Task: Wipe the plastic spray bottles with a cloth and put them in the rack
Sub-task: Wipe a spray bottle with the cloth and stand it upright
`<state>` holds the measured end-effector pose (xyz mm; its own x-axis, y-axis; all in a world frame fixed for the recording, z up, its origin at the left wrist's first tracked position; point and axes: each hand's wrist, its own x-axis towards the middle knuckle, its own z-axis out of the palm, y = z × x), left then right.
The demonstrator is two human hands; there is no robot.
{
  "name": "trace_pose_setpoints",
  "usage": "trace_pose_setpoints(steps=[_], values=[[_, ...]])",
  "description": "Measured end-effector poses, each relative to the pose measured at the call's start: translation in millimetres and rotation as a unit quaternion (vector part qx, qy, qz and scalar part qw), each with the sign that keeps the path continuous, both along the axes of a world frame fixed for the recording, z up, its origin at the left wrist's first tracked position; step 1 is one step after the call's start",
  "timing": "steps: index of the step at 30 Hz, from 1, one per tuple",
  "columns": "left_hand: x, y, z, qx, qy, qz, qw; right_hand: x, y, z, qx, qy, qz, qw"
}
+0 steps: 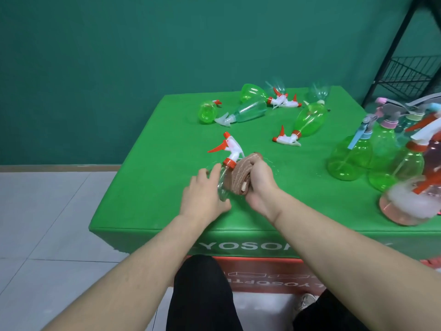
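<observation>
A clear spray bottle (223, 180) with a white head and red trigger (229, 146) stands tilted on the green table near its front edge. My left hand (205, 194) grips its clear body from the left and below. My right hand (259, 185) grips a brown ribbed cloth (241, 174) and presses it against the bottle's right side, just under the red collar. Much of the bottle's body is hidden behind the cloth and my fingers. The black wire rack (410, 75) stands beyond the table at the upper right.
Several green and clear spray bottles (310, 120) lie on their sides across the far half of the table (155, 187). A cluster of upright green and pink bottles (350, 154) crowds the right edge. Tiled floor lies to the left.
</observation>
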<state>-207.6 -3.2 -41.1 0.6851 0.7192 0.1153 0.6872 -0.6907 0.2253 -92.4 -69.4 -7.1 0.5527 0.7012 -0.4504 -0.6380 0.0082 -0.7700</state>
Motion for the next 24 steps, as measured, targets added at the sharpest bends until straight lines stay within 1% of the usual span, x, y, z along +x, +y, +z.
trace_pose_setpoints(steps=[3, 4, 5, 6, 8, 10, 11, 12, 13, 16, 17, 18, 21, 22, 24], values=[[4, -4, -3, 0.013, 0.016, -0.008, 1.000, 1, 8, -5, -0.037, -0.065, 0.016, 0.997], [5, -4, -4, 0.013, 0.017, -0.007, 1.000, 1, 12, -6, -0.060, -0.102, 0.029, 0.993], [6, -4, -4, 0.010, 0.017, -0.005, 1.000, 2, 16, -11, -0.095, -0.158, 0.044, 0.982], [6, -2, -4, 0.005, 0.016, -0.004, 1.000, 2, 18, -14, -0.138, -0.229, 0.059, 0.962], [6, 0, -4, -0.001, 0.007, -0.005, 1.000, 3, 16, -17, -0.210, -0.387, 0.093, 0.893], [5, 3, -5, -0.006, 0.000, -0.004, 1.000, 6, 10, -20, -0.230, -0.515, 0.131, 0.815], [4, 4, -5, -0.010, -0.002, -0.004, 1.000, 7, 5, -19, -0.236, -0.557, 0.146, 0.783], [4, 4, -4, -0.015, -0.006, -0.004, 1.000, 9, 0, -18, -0.237, -0.583, 0.156, 0.761], [5, 5, -4, -0.023, -0.012, -0.002, 1.000, 11, -4, -17, -0.232, -0.598, 0.166, 0.750], [4, 8, 0, -0.062, -0.046, 0.006, 0.997, 11, -17, -15, -0.201, -0.621, 0.207, 0.729], [3, 10, 1, -0.078, -0.062, 0.010, 0.995, 10, -21, -15, -0.192, -0.619, 0.217, 0.730], [1, 12, 3, -0.095, -0.080, 0.016, 0.992, 9, -24, -16, -0.186, -0.606, 0.219, 0.742], [-4, 16, 7, -0.170, -0.162, 0.050, 0.971, 7, -28, -19, -0.175, -0.520, 0.211, 0.809], [-5, 17, 7, -0.210, -0.195, 0.066, 0.956, 7, -27, -19, -0.171, -0.485, 0.200, 0.834], [-6, 19, 4, -0.296, -0.264, 0.091, 0.913, 5, -26, -18, -0.158, -0.421, 0.172, 0.876]])
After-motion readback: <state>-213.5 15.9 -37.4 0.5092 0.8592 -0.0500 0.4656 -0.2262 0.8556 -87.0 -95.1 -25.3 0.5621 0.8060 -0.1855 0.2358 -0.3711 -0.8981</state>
